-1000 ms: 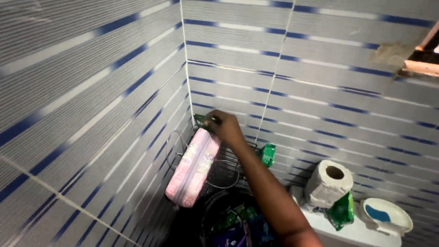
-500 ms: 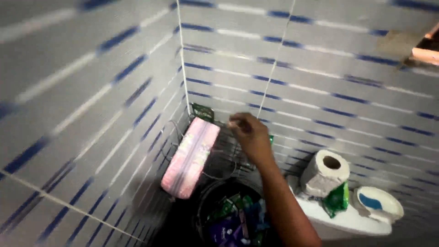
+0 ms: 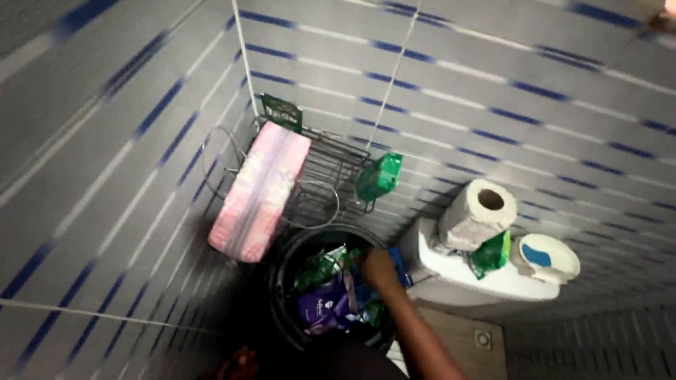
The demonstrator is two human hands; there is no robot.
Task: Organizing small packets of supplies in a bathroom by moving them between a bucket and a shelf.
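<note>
The right hand (image 3: 378, 267) has come down from the wire rack, where it was half a second ago, into the bin below, and the view has tipped downward with it, so the rack now sits higher in the picture.

Nearest, the round black plastic bin (image 3: 282, 288) stands on the floor in the corner, filled with loose wrappers: a purple foil packet (image 3: 327, 309) lies just beside the hand, with crumpled green packets (image 3: 318, 271) next to it. The hand is among these at the bin's right side. Its fingers point down into the heap and are hidden, so I cannot tell whether they are closed on anything. The left hand is not visible.

The step in hand looks like a reach into the bin's contents. Singling out one packet from so loose a heap would call for a careful pinch.

Above the bin, the dark wire corner rack (image 3: 331, 169) carries a soft pink rectangular pack (image 3: 260, 190), tilted over its front edge, and a green sachet (image 3: 379, 176) at its right end. To the right, a grey-white toilet roll (image 3: 479, 211) stands on the white cistern (image 3: 451, 285)
</note>
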